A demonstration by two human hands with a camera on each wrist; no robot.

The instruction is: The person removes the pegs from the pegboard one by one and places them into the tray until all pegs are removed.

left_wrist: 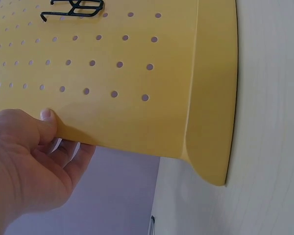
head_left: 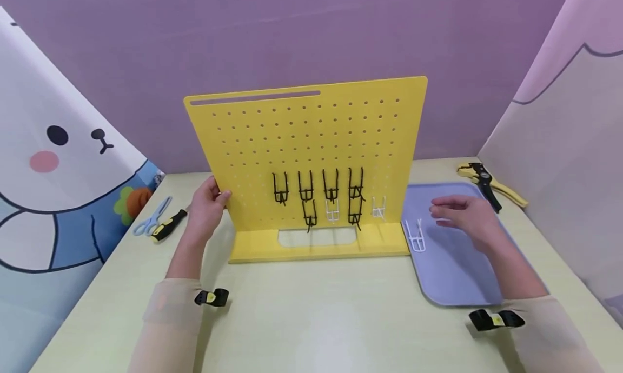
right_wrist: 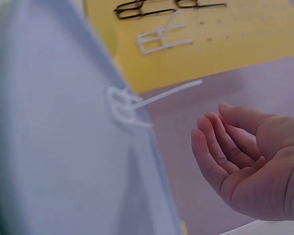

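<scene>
A yellow pegboard (head_left: 306, 138) stands upright on its base, several black wire hooks (head_left: 356, 189) and two white ones (head_left: 332, 211) hanging on its lower half. My left hand (head_left: 206, 208) grips the board's left edge; in the left wrist view the thumb (left_wrist: 47, 115) lies on the front face and the other fingers pass behind. Over the lilac tray (head_left: 452, 278) hovers my right hand (head_left: 462, 216), its fingers loosely curled with nothing between them. One white wire hook (head_left: 417, 238) lies at the tray's left side, left of that hand.
Light blue scissors (head_left: 154, 216) and a black-and-yellow screwdriver (head_left: 169, 225) lie on the table left of the board. Behind the tray at the right is a yellow-and-black wire stripper (head_left: 484, 181). A purple wall (head_left: 311, 32) rises behind the board.
</scene>
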